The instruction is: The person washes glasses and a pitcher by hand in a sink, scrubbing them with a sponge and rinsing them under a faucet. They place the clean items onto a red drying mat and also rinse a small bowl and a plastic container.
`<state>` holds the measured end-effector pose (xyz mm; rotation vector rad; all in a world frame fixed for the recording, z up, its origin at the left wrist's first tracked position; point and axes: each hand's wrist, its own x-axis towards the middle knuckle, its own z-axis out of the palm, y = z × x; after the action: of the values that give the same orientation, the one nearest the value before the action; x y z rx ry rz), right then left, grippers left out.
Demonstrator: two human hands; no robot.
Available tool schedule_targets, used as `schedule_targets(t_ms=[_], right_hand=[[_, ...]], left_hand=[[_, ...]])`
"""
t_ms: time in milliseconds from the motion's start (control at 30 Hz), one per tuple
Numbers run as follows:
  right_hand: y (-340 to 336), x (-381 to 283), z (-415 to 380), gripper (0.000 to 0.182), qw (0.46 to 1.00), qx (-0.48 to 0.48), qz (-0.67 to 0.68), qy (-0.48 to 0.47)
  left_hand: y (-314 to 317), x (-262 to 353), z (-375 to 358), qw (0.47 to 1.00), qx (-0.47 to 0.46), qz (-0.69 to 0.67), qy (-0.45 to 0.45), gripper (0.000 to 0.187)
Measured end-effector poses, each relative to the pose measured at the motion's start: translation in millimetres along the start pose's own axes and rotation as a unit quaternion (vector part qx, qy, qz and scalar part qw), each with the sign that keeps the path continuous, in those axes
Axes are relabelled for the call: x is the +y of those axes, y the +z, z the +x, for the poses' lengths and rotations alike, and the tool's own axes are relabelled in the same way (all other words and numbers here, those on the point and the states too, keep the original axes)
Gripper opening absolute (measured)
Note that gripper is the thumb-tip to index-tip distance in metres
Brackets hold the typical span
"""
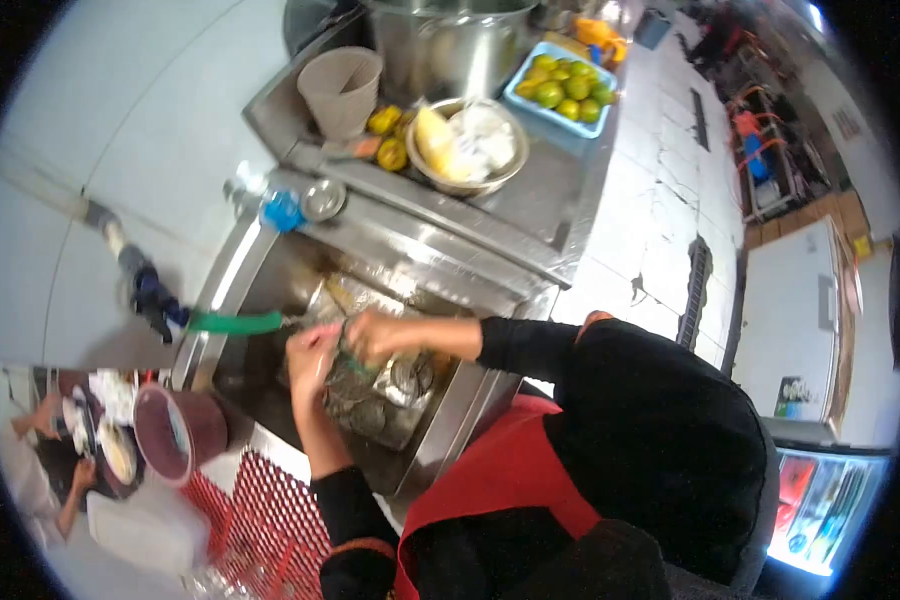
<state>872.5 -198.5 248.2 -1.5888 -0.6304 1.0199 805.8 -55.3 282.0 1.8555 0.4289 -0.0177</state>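
Both of my hands are close together over a metal sink (260,385), below the end of a green hose (235,322). My left hand (312,358) is at the hose end, its fingers bent around something too blurred to name. Beside it, my right hand (370,337) is closed on a dark, net-like or shell-like item that I cannot make out. Under the hands, a metal tray (400,425) lies in the sink with greyish pieces and a round metal piece (405,378) on it.
Behind the sink, a counter holds a bowl of white and yellow food (470,180), a blue tray of green citrus (570,88), a large pot (450,50) and a beige basket (340,95). A pink bucket (180,430) and another person's arms (55,460) are at the left.
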Motion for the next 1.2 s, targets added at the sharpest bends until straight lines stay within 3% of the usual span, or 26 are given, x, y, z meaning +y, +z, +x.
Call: schedule_targets(t_ms=[33, 67, 100, 133, 200, 233, 267, 333, 367, 467, 533, 567, 600, 667, 700, 733, 767, 800, 867, 933, 967, 1000, 1033, 1067, 1133, 1200], right_hand=[[12, 31, 21, 0.005, 0.976, -0.114, -0.180, -0.044], [12, 12, 7, 0.006, 0.912, -0.171, -0.335, -0.161], [21, 49, 21, 0.013, 0.893, -0.208, -0.273, -0.291], [36, 53, 14, 0.015, 0.939, -0.098, -0.210, -0.255], [32, 47, 14, 0.015, 0.940, -0.100, -0.241, -0.218], [31, 42, 15, 0.015, 0.941, -0.104, -0.266, -0.179], [31, 38, 17, 0.016, 0.940, -0.109, -0.290, -0.140], [26, 25, 23, 0.017, 0.931, -0.118, -0.341, -0.062], [27, 20, 25, 0.017, 0.924, -0.125, -0.362, -0.020], [27, 0, 25, 0.019, 0.891, -0.140, -0.418, 0.104], [27, -24, 24, 0.020, 0.859, -0.151, -0.455, 0.181], [24, -32, 11, 0.020, 0.961, -0.013, -0.259, 0.094], [18, -41, -5, 0.021, 0.991, 0.124, -0.041, 0.004], [24, -41, -5, 0.022, 0.924, 0.302, -0.131, -0.195], [29, -46, -12, 0.022, 0.878, 0.312, -0.230, -0.280], [31, -52, -21, 0.023, 0.816, 0.316, -0.319, -0.366], [32, -51, -21, 0.023, 0.789, 0.297, -0.373, -0.388], [33, -51, -19, 0.024, 0.759, 0.277, -0.423, -0.411], [32, -62, -19, 0.019, 0.756, 0.325, -0.450, -0.348], [9, -34, 14, 0.020, 0.737, 0.398, -0.396, -0.376], [2, -34, 18, 0.022, 0.837, 0.390, -0.214, -0.320], [-7, -38, 21, 0.024, 0.898, 0.366, -0.026, -0.244], [-27, -40, 27, 0.026, 0.957, 0.244, 0.109, -0.108], [-43, -42, 29, 0.028, 0.965, 0.112, 0.236, 0.036], [-46, -39, 24, 0.027, 0.969, 0.037, 0.241, 0.048], [-40, -28, 24, 0.032, 0.940, -0.090, 0.328, -0.028]], left_hand=[[-7, 3, -8, 0.999, -0.022, -0.039, -0.030, 0.011], [-4, 8, -12, 0.999, -0.029, -0.039, -0.019, 0.011], [1, 12, -16, 0.997, -0.060, -0.011, 0.040, 0.012], [7, 18, -21, 0.991, -0.087, 0.017, 0.098, 0.012], [20, 37, -35, 0.992, -0.125, 0.018, 0.022, 0.014], [30, 42, -42, 0.976, -0.083, 0.154, 0.129, 0.015], [34, 41, -46, 0.976, -0.083, 0.155, 0.131, 0.015], [37, 37, -50, 0.930, 0.007, 0.268, 0.252, 0.015], [32, 35, -52, 0.963, 0.001, 0.211, 0.168, 0.016], [21, 18, -46, 0.955, 0.076, 0.221, 0.185, 0.020], [12, 3, -41, 0.959, 0.099, 0.222, 0.145, 0.023], [10, -6, -37, 0.966, 0.162, 0.152, 0.132, 0.025], [8, -16, -34, 0.964, 0.224, 0.081, 0.115, 0.026], [8, -31, -25, 0.957, 0.276, -0.059, 0.068, 0.029], [9, -22, -27, 0.951, 0.290, -0.101, 0.018, 0.031], [12, -30, -22, 0.915, 0.259, -0.305, -0.045, 0.031], [18, -5, -31, 0.858, 0.225, -0.456, -0.076, 0.030], [11, -35, -29, 0.797, 0.135, -0.581, -0.097, 0.023], [24, -15, -33, 0.776, 0.147, -0.599, -0.133, 0.016], [32, 11, -45, 0.798, 0.159, -0.575, -0.091, 0.016], [28, 14, -49, 0.794, 0.177, -0.574, -0.096, 0.016], [23, 16, -51, 0.825, 0.127, -0.541, -0.101, 0.019], [18, 17, -50, 0.854, 0.072, -0.505, -0.103, 0.022], [13, 17, -49, 0.852, 0.080, -0.506, -0.103, 0.022], [7, 16, -44, 0.884, -0.009, -0.452, -0.114, 0.024], [9, 9, -34, 0.882, 0.015, -0.455, -0.122, 0.020]])
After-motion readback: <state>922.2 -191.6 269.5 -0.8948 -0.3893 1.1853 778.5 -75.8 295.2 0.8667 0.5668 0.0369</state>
